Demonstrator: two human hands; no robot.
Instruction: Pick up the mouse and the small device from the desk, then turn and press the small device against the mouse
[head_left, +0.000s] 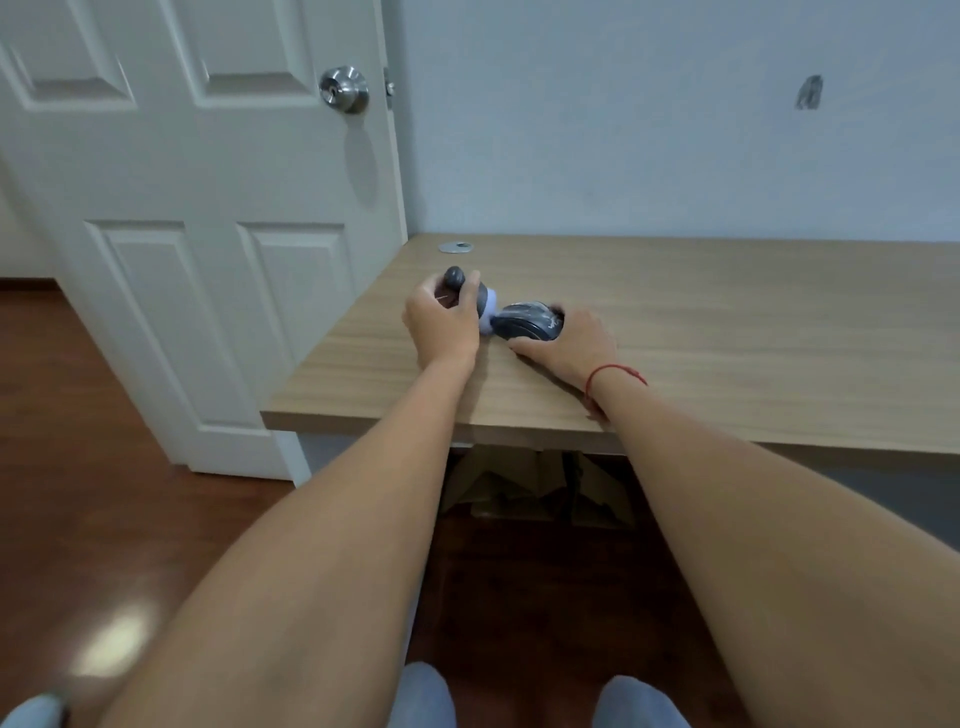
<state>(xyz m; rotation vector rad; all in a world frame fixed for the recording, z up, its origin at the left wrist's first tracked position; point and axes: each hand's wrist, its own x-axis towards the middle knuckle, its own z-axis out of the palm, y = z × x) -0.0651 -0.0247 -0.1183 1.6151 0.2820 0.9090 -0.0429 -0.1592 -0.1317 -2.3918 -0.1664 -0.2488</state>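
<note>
Two hands on a small grey device at mid-frame, on the wooden desk (727, 332).

Your door (197, 208) fills the upper left. Your left hand (441, 322) curls round the grey-and-white device (480, 306); your right hand (571, 338) clamps its dark head (524, 319). You seem mid-twist; next, keep both grips firm. A metal grommet (455, 247) lies behind.

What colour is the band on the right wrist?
Red: a thin string band at the right hand, clearest in the head view.
</note>
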